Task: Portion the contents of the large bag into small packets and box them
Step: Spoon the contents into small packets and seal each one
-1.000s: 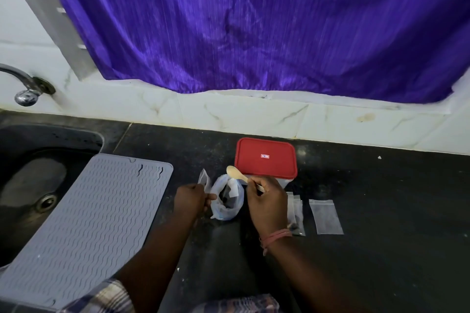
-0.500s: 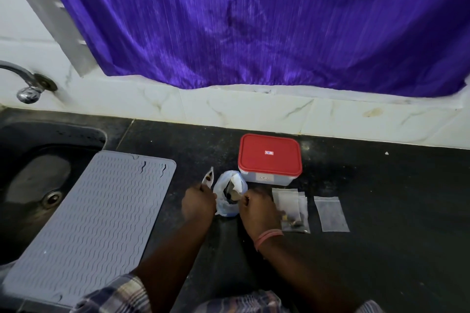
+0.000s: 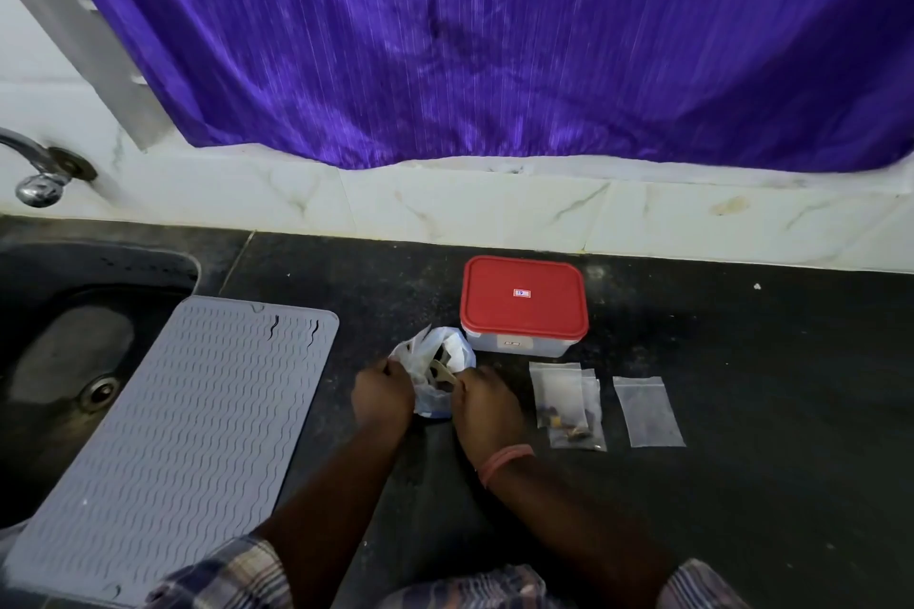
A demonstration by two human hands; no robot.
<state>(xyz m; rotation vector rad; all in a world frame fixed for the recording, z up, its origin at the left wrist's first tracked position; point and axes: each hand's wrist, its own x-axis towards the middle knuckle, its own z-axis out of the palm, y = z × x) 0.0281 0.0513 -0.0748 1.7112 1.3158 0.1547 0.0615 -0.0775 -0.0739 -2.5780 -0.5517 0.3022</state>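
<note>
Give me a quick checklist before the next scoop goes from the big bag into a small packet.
1. Large bag held open: ok, the left hand grips its left edge along with what looks like a small packet.
2. Wooden spoon in hand: ok, the right hand holds it with the bowl inside the bag.
3. Spoon loaded: cannot tell, the bowl is hidden by the plastic.
4. Spare empty packet ready: ok, it lies flat to the right of the filled packets.
5. Red-lidded box ready to take packets: not ok, its lid is on.
6. Filled packets sealed: cannot tell, too small to see.
</note>
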